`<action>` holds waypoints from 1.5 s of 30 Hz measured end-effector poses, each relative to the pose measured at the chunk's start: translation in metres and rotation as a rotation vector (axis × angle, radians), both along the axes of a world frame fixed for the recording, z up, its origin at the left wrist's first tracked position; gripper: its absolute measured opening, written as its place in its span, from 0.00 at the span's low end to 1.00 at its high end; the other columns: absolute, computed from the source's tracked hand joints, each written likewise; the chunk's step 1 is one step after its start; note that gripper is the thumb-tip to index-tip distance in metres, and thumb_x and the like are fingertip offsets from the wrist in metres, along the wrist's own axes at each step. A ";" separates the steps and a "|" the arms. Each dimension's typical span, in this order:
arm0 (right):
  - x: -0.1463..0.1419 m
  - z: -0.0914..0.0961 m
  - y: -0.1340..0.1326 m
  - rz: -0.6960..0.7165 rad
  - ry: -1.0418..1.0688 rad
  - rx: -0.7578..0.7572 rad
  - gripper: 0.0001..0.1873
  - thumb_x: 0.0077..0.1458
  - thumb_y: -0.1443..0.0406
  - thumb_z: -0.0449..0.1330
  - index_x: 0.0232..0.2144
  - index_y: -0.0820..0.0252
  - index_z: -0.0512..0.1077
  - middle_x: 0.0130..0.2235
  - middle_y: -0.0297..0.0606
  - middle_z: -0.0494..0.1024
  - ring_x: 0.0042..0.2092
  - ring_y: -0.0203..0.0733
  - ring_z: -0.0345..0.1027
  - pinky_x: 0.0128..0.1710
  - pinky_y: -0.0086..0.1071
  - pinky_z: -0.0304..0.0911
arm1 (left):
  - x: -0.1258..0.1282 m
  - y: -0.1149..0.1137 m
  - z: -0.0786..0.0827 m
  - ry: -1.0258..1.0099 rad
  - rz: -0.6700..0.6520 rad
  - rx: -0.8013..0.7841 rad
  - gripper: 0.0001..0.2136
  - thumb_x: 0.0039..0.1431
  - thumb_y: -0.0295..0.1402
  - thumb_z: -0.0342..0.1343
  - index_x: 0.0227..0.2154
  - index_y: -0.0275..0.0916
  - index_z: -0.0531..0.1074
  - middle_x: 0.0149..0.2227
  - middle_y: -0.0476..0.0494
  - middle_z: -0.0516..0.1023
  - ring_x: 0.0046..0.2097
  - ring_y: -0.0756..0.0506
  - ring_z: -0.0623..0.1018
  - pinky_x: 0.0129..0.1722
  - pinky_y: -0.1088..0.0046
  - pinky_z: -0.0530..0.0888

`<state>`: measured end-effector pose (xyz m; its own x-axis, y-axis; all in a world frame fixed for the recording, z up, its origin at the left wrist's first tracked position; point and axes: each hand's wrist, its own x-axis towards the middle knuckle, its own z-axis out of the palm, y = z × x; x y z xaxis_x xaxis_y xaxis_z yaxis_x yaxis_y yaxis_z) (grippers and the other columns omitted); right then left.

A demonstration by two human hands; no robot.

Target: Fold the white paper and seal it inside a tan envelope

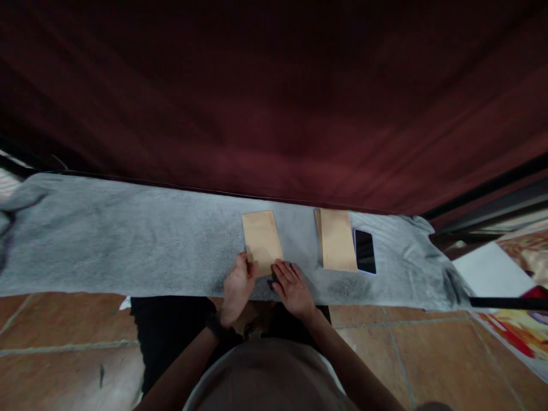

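Observation:
A tan envelope (261, 241) lies on a grey towel (128, 240) in front of me. My left hand (237, 288) rests at the envelope's near left corner, fingers curled with the thumb at its edge. My right hand (291, 286) lies flat with fingers stretched over the near right corner. To the right lies a small stack of tan envelopes (337, 240), and beside it a dark phone (365, 251) face up.
A dark red curtain (274, 97) hangs behind the towel. Terracotta floor tiles (60, 337) lie on both sides of me. A white sheet (492, 274) and colourful printed material (518, 334) sit at the right edge.

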<state>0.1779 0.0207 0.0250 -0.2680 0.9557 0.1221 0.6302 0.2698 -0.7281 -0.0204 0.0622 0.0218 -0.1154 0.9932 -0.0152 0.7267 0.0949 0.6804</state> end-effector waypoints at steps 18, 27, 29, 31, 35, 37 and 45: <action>0.000 -0.013 -0.003 0.048 -0.170 0.067 0.28 0.68 0.66 0.51 0.68 0.53 0.60 0.67 0.43 0.66 0.69 0.49 0.58 0.70 0.53 0.50 | 0.024 0.131 -0.025 0.301 -0.744 0.222 0.26 0.70 0.38 0.40 0.68 0.39 0.59 0.72 0.42 0.58 0.73 0.44 0.53 0.72 0.58 0.46; 0.005 -0.025 -0.004 -0.011 -0.132 0.134 0.29 0.63 0.74 0.45 0.64 0.59 0.64 0.63 0.47 0.70 0.66 0.47 0.61 0.68 0.50 0.55 | 0.023 0.071 -0.024 0.274 -0.857 0.212 0.27 0.72 0.40 0.40 0.69 0.35 0.56 0.73 0.38 0.54 0.73 0.45 0.52 0.72 0.62 0.46; 0.006 -0.029 -0.005 -0.049 -0.113 0.131 0.28 0.63 0.73 0.45 0.62 0.59 0.65 0.61 0.48 0.71 0.65 0.47 0.62 0.67 0.49 0.58 | 0.022 0.058 -0.023 0.266 -0.868 0.225 0.26 0.72 0.39 0.40 0.69 0.35 0.56 0.72 0.38 0.55 0.73 0.45 0.52 0.72 0.62 0.47; 0.007 -0.032 -0.006 -0.089 -0.092 0.121 0.27 0.63 0.73 0.44 0.62 0.60 0.65 0.60 0.50 0.71 0.64 0.48 0.62 0.65 0.48 0.60 | 0.021 0.047 -0.021 0.255 -0.888 0.237 0.26 0.72 0.38 0.39 0.69 0.35 0.56 0.72 0.37 0.56 0.73 0.45 0.53 0.72 0.61 0.47; 0.007 -0.036 -0.005 -0.191 -0.044 0.110 0.27 0.64 0.72 0.44 0.63 0.62 0.64 0.61 0.52 0.70 0.64 0.49 0.61 0.64 0.49 0.61 | 0.018 0.024 -0.015 0.234 -0.917 0.253 0.26 0.72 0.38 0.42 0.69 0.35 0.56 0.71 0.36 0.58 0.73 0.43 0.54 0.72 0.61 0.46; 0.006 -0.036 -0.002 -0.247 -0.029 0.128 0.26 0.65 0.71 0.44 0.61 0.63 0.66 0.61 0.53 0.69 0.64 0.49 0.60 0.64 0.49 0.59 | 0.017 0.014 -0.012 0.242 -0.936 0.249 0.27 0.71 0.40 0.43 0.69 0.35 0.55 0.72 0.36 0.57 0.73 0.43 0.54 0.72 0.61 0.46; -0.003 -0.030 0.025 -0.374 -0.081 0.143 0.16 0.63 0.67 0.50 0.47 0.61 0.74 0.50 0.49 0.74 0.55 0.49 0.65 0.58 0.46 0.64 | 0.016 -0.014 -0.012 0.355 -0.972 0.215 0.33 0.69 0.46 0.47 0.70 0.30 0.53 0.72 0.32 0.54 0.73 0.41 0.53 0.72 0.62 0.46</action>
